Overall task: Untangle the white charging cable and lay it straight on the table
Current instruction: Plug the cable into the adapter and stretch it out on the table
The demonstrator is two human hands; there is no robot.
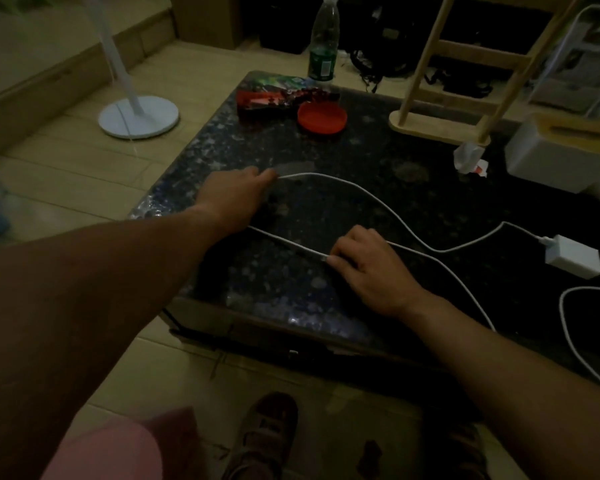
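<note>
The white charging cable [368,195] lies in loose curves on the dark speckled table [326,150]. One end is plugged into a white charger block [573,260] at the right. My left hand [234,199] rests near the table's left edge, fingers closed on the cable where it bends back. From under that hand a second strand runs right to my right hand [368,265], which pinches the cable near its free plug end. Another white cable loop [568,327] lies at the far right edge.
A red lid [322,117] and snack packets [278,93] sit at the table's back, beside a water bottle [323,43]. A wooden rack [465,71], a white tissue box [561,150] and a small wrapper [468,157] stand at the right. A fan base [138,116] is on the floor.
</note>
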